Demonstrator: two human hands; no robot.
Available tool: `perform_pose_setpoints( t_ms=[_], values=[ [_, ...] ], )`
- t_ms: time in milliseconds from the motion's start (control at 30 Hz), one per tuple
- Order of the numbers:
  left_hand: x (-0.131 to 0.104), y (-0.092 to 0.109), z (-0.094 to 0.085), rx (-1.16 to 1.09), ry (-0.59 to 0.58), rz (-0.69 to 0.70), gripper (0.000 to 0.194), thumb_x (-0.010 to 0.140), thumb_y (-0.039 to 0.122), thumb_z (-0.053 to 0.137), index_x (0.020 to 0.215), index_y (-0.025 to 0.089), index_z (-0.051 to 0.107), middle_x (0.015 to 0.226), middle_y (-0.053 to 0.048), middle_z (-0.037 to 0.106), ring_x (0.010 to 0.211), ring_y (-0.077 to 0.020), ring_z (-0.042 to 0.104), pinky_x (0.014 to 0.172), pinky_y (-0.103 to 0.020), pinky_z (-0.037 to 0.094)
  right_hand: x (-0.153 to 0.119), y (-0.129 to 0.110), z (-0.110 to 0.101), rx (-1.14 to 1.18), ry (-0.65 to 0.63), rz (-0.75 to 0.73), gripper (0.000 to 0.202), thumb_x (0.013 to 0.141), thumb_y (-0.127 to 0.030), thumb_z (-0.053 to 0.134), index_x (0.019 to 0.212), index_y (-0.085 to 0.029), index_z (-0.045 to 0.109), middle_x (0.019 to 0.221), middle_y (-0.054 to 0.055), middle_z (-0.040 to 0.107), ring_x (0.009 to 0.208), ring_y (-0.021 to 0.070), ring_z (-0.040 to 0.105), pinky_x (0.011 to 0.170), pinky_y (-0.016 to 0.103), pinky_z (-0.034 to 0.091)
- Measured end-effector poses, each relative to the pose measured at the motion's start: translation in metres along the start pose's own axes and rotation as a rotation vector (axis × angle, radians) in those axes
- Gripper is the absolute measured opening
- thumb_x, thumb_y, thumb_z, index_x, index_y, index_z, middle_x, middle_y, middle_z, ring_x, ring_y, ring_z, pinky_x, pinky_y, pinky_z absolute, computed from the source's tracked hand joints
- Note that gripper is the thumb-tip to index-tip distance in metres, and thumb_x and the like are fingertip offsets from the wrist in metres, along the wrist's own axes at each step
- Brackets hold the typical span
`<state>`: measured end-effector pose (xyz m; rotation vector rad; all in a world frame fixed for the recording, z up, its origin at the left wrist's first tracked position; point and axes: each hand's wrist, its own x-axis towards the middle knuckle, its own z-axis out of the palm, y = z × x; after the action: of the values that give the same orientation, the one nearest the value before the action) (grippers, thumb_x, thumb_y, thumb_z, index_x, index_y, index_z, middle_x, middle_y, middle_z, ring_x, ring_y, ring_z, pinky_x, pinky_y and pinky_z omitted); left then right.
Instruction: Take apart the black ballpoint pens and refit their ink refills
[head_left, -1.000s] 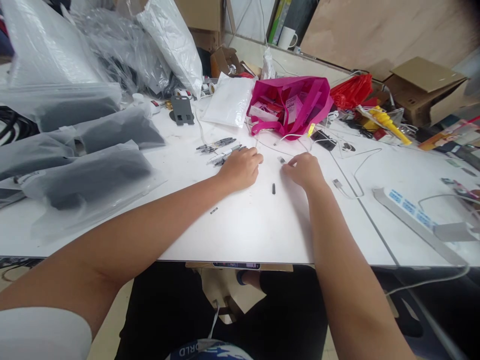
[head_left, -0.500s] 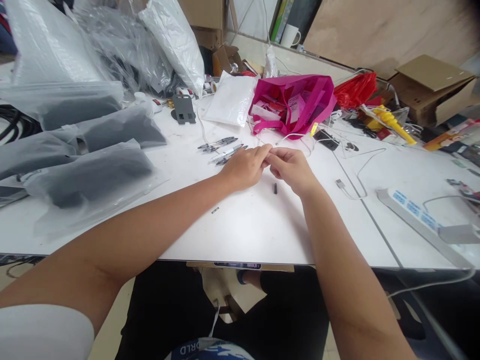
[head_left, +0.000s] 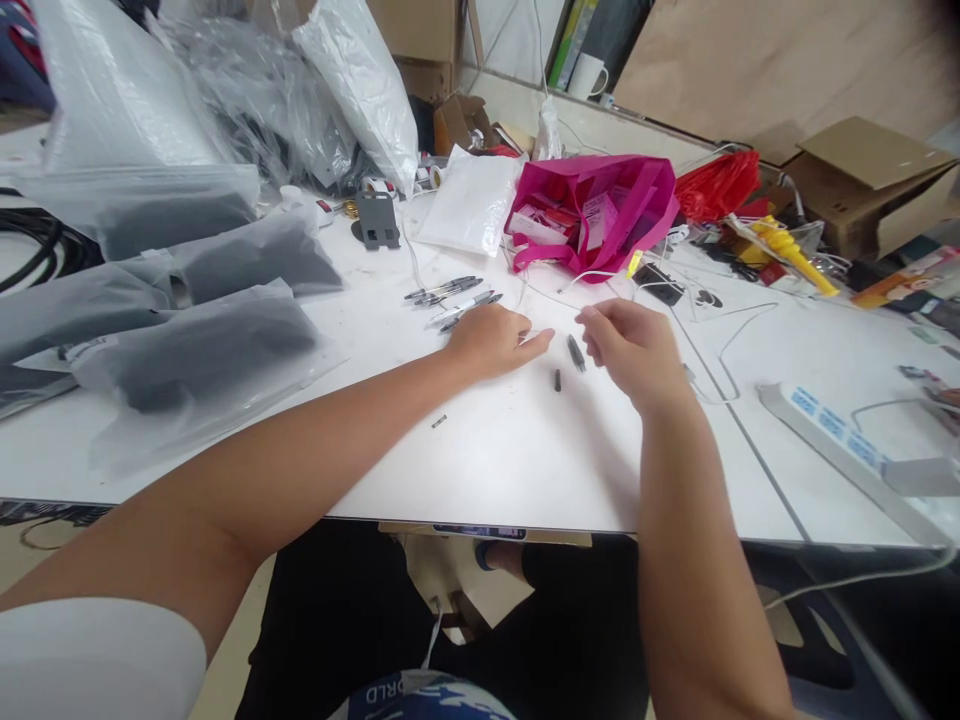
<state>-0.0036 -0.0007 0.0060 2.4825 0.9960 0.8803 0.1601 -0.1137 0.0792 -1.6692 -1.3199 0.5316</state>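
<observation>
My left hand [head_left: 491, 342] rests low over the white table with its fingers curled and its thumb pointing right. A thin pale sliver shows by its thumb; what it is I cannot make out. Just right of it, my right hand [head_left: 634, 348] is slightly blurred, with thumb and forefinger close together; anything in them is hidden. Between the hands is a dark grey, tapered pen part [head_left: 575, 353]. Below it lies a short black piece [head_left: 557, 380]. A small metallic-looking strip [head_left: 439, 421] lies nearer the table's front edge. Several pens [head_left: 444, 290] lie beyond my left hand.
Grey-filled plastic bags [head_left: 202, 350] cover the left side. A grey phone stand [head_left: 377, 220], a white mailer bag [head_left: 474, 200] and a pink tote bag [head_left: 645, 205] stand behind. On the right are a white power strip [head_left: 825, 420], loose cables and an open cardboard box [head_left: 870, 185].
My hands, touching before, have come apart; the right has moved to the right. The dark pen part now shows between them. The view has shifted slightly.
</observation>
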Motion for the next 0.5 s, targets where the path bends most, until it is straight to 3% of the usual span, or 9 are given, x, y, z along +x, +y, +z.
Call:
perform_pose_setpoints(
  t_ms=[33, 67, 133, 200, 233, 300, 367, 400, 500],
  values=[
    [0.000, 0.000, 0.000, -0.005, -0.005, 0.007, 0.060, 0.100, 0.058, 0.049, 0.055, 0.022, 0.036, 0.052, -0.003, 0.046, 0.055, -0.0166, 0.042, 0.061, -0.037, 0.034, -0.024, -0.009, -0.003, 0.129, -0.065, 0.002, 0.041, 0.093, -0.061, 0.071, 0.071, -0.027, 0.067, 0.061, 0.002, 0.061, 0.056, 0.0175, 0.057, 0.057, 0.033, 0.049],
    [0.000, 0.000, 0.001, -0.014, -0.016, 0.017, 0.057, 0.101, 0.054, 0.047, 0.056, 0.021, 0.037, 0.054, -0.003, 0.048, 0.055, -0.0166, 0.042, 0.061, -0.037, 0.034, -0.052, -0.016, -0.004, 0.279, -0.260, 0.026, 0.048, 0.096, -0.068, 0.064, 0.068, -0.029, 0.066, 0.059, 0.002, 0.061, 0.053, 0.0180, 0.058, 0.059, 0.034, 0.052],
    [-0.001, 0.001, 0.002, -0.038, -0.048, 0.041, 0.053, 0.102, 0.049, 0.045, 0.057, 0.021, 0.037, 0.056, -0.003, 0.050, 0.057, -0.0165, 0.041, 0.062, -0.037, 0.034, -0.111, -0.020, 0.002, 0.579, -0.826, 0.010, 0.054, 0.091, -0.077, 0.063, 0.063, -0.032, 0.067, 0.057, 0.002, 0.063, 0.052, 0.0193, 0.064, 0.062, 0.036, 0.058],
    [-0.002, 0.001, 0.004, -0.057, -0.069, 0.064, 0.053, 0.102, 0.048, 0.043, 0.057, 0.022, 0.035, 0.056, -0.003, 0.049, 0.057, -0.0165, 0.040, 0.062, -0.037, 0.033, -0.164, -0.005, 0.019, 0.654, -1.337, 0.004, 0.047, 0.087, -0.072, 0.073, 0.063, -0.032, 0.070, 0.071, 0.005, 0.074, 0.078, 0.0242, 0.077, 0.085, 0.040, 0.062],
    [-0.002, 0.001, 0.005, -0.062, -0.073, 0.072, 0.054, 0.102, 0.049, 0.043, 0.056, 0.022, 0.034, 0.055, -0.003, 0.047, 0.057, -0.0165, 0.038, 0.062, -0.037, 0.032, -0.186, 0.009, 0.032, 0.609, -1.276, 0.042, 0.043, 0.088, -0.068, 0.074, 0.065, -0.031, 0.072, 0.080, 0.006, 0.078, 0.089, 0.0252, 0.079, 0.094, 0.041, 0.061],
    [-0.003, 0.002, 0.006, -0.063, -0.074, 0.078, 0.054, 0.103, 0.049, 0.042, 0.057, 0.022, 0.032, 0.055, -0.002, 0.045, 0.056, -0.0163, 0.036, 0.062, -0.037, 0.031, -0.217, 0.044, 0.059, 0.389, -0.883, 0.186, 0.034, 0.094, -0.058, 0.070, 0.076, -0.031, 0.077, 0.104, 0.007, 0.081, 0.111, 0.0279, 0.076, 0.109, 0.045, 0.053],
    [-0.003, 0.004, 0.005, -0.057, -0.075, 0.070, 0.053, 0.102, 0.048, 0.043, 0.058, 0.022, 0.032, 0.055, -0.002, 0.044, 0.056, -0.0158, 0.033, 0.062, -0.037, 0.029, -0.234, 0.076, 0.085, 0.155, -0.490, 0.306, 0.035, 0.094, -0.058, 0.069, 0.076, -0.029, 0.075, 0.113, 0.010, 0.080, 0.117, 0.0340, 0.072, 0.107, 0.051, 0.052],
    [-0.003, 0.005, 0.004, -0.051, -0.076, 0.064, 0.052, 0.102, 0.047, 0.044, 0.058, 0.022, 0.032, 0.055, -0.002, 0.045, 0.056, -0.0155, 0.033, 0.062, -0.037, 0.029, -0.239, 0.087, 0.097, 0.119, -0.430, 0.332, 0.040, 0.094, -0.061, 0.067, 0.073, -0.028, 0.073, 0.109, 0.010, 0.079, 0.114, 0.0354, 0.072, 0.104, 0.052, 0.052],
    [-0.004, 0.005, 0.001, -0.039, -0.074, 0.059, 0.052, 0.103, 0.047, 0.045, 0.059, 0.022, 0.035, 0.057, -0.002, 0.047, 0.057, -0.0155, 0.035, 0.062, -0.036, 0.031, -0.244, 0.094, 0.124, 0.277, -0.508, 0.344, 0.051, 0.095, -0.066, 0.064, 0.064, -0.025, 0.065, 0.090, 0.008, 0.078, 0.106, 0.0340, 0.073, 0.101, 0.050, 0.053]
  ],
)
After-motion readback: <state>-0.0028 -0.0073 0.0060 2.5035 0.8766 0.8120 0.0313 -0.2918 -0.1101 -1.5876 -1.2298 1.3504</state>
